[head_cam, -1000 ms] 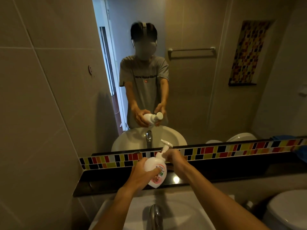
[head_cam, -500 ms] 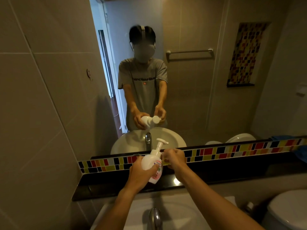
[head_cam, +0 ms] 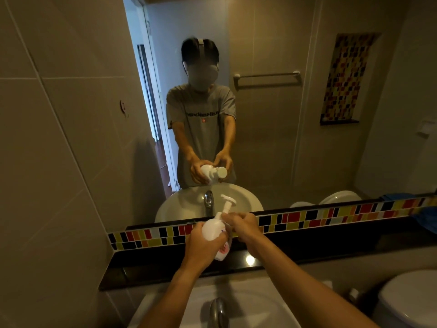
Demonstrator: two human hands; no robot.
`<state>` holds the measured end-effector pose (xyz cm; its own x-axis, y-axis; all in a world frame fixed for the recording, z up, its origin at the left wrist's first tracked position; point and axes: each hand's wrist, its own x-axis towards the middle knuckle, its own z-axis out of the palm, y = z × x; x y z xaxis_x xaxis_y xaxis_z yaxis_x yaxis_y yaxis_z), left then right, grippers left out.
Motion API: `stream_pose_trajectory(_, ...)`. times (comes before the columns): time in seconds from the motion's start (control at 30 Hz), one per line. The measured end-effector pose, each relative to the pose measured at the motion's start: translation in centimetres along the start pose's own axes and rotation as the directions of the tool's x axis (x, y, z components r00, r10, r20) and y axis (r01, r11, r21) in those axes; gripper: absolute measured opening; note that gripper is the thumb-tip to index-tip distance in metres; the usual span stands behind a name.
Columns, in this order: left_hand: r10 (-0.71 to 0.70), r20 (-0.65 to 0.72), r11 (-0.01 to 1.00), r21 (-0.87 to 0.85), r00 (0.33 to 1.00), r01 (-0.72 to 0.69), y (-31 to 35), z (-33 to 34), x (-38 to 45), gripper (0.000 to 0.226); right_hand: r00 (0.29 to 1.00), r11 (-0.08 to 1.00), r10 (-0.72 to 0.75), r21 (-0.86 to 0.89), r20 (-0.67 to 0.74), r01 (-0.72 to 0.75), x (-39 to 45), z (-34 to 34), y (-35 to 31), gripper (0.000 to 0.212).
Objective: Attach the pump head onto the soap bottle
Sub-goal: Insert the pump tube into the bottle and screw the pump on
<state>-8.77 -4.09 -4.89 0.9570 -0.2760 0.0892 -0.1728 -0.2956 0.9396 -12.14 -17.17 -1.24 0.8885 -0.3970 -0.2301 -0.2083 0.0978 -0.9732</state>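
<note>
Pump (head_cam: pixel 227 202) seated on bottle (head_cam: pixel 214 230), tilted, held in the air above the sink (head_cam: pixel 248 304), before the mirror (head_cam: pixel 272 138). Left hand (head_cam: pixel 203 245) wrapped around bottle body; right hand (head_cam: pixel 241 224) closed at the collar. Best done by steadying the bottle, turning the collar squarely, avoiding cross-threading, stopping once snug.

Person (head_cam: pixel 201 129), seen reflected in mirror, wearing grey short-sleeved T-shirt (head_cam: pixel 201 138); sleeves ending above elbows. Dark line of lettering running across chest, too blurred to read; small red mark sitting just below it. Pale strap (head_cam: pixel 200 42) of head-worn camera crossing over dark hair. Both forearms showing bare; left hand (head_cam: pixel 203 245) and right hand (head_cam: pixel 243 227) wearing no gloves, rings or watch.
</note>
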Motion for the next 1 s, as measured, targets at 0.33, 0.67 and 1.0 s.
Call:
stream_pose_trajectory(0.33,-0.142,0.33,0.928,-0.283,0.933,0.242,0.8,-2.2,0.2,0.031,0.953,0.952,0.091,0.256,0.288,-0.169,0.5,-0.7,-0.5,0.031)
stream_pose_trajectory(0.67,0.048,0.1,0.998,0.042,0.994,-0.053,0.2,-1.5,0.3,0.055,0.99,0.998,0.057,-0.039,0.132,-0.052,0.4,0.5,0.2,0.03)
stream_pose_trajectory(1.0,-0.164,0.261,0.929,-0.283,0.951,0.238,0.2,-1.6,0.3,0.036,0.968,0.969,0.095,0.202,0.233,-0.143,0.3,0.1,-0.4,0.031)
